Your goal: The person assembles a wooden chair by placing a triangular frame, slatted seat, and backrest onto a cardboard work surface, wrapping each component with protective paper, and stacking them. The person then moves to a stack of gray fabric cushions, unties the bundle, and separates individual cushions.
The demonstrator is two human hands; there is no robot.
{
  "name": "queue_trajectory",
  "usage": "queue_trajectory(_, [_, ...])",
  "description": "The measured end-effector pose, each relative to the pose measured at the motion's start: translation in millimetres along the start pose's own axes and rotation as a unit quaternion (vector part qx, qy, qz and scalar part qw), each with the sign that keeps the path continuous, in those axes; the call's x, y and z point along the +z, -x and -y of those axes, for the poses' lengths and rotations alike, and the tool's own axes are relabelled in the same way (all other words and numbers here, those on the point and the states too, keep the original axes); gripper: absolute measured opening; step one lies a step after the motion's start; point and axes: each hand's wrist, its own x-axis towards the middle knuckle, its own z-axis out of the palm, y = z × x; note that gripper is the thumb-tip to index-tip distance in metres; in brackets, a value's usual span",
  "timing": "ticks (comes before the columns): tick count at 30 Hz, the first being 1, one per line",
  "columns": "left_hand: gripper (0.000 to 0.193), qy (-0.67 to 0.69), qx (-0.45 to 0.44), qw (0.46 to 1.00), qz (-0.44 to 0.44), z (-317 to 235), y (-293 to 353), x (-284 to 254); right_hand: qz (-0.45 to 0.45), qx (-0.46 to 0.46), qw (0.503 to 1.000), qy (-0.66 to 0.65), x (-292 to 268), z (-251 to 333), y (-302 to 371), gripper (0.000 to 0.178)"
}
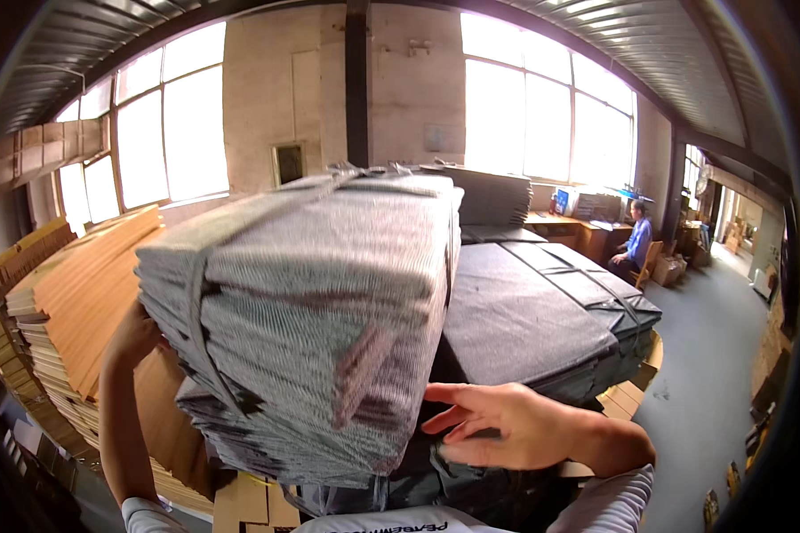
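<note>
A large bundle of folded grey ribbed fabric (311, 240) fills the middle, tied round with a grey strap (196, 302). It sits tilted on top of more dark fabric (231, 426). My left hand (140, 330) is at the bundle's left side; its fingers go out of sight behind the cloth. At the lower right edge of the bundle, my right hand (502, 426) has its fingers apart, fingertips close to or touching the fabric, with nothing held. Beyond it lie flat dark grey strapped bundles (524, 311).
Tall stacks of tan cardboard sheets (89, 302) stand close on the left. Another dark fabric stack (484, 197) rises behind. To the right, grey floor (707, 355) runs back past a seated person in blue (636, 240) at a wooden desk (591, 238). Cardboard (627, 400) shows under the right bundles.
</note>
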Motion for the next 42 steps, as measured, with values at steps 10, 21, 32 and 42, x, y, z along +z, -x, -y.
queue_trajectory(10, [0.048, -0.162, 0.476, 0.863, -0.042, -196, 63, 44, -0.291, -0.161, 0.921, 0.203, -151, 116, -88, 0.033])
queue_trajectory(21, [0.042, -0.206, 0.565, 0.784, -0.152, -195, 81, 72, -0.135, -0.011, 0.922, 0.364, -216, 41, -307, 0.055])
queue_trajectory(32, [0.052, -0.198, 0.553, 0.795, -0.152, -185, 81, 76, -0.083, 0.051, 0.897, 0.43, -216, 55, -346, 0.054])
queue_trajectory(42, [0.043, -0.193, 0.548, 0.798, -0.158, -188, 77, 77, -0.273, -0.041, 0.945, 0.177, -208, 36, -375, 0.022])
